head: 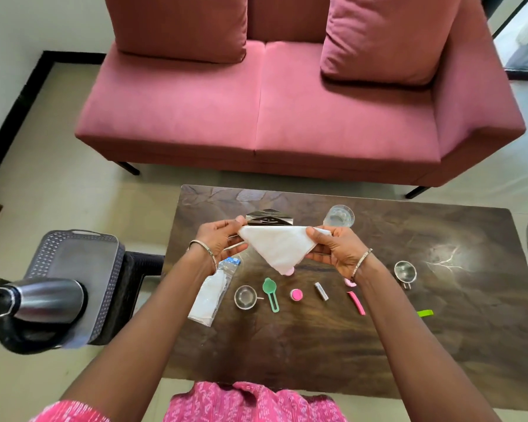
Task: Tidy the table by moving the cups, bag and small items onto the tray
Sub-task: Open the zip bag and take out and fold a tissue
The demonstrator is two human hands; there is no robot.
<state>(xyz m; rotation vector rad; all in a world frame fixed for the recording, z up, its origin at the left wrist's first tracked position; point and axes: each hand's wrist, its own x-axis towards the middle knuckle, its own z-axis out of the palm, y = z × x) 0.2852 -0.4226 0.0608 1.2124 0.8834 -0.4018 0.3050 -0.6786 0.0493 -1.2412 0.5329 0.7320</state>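
- Cloth point(279, 246), white and folded to a triangle, is pinched at its two upper corners, one by the left hand point(223, 239) and one by the right hand point(336, 249). Its point hangs down over the table point(439, 345).
- Its long edge runs from hand to hand, across the body. The grey tray point(83, 263) sits well out beyond the left hand, off the table on a dark stand, so I judge the left hand the nearer for the carry.
- A steel flask point(43, 300) lies over the tray's near end, which leaves the far part bare for setting things down.
- Under the left wrist lies the clear bag point(211, 295), its long axis pointing away from the person. From there toward the right wrist come a steel cup point(245, 296), a green scoop point(271, 292), a pink cap point(296, 294) and a silver tube point(321, 291).
- A glass point(339, 216) stands just beyond the right hand, and a second steel cup point(405, 272) stands outward of that wrist.
- The tabletop is dark glossy wood, with a pink sofa point(287, 117) beyond it on a pale tiled floor.
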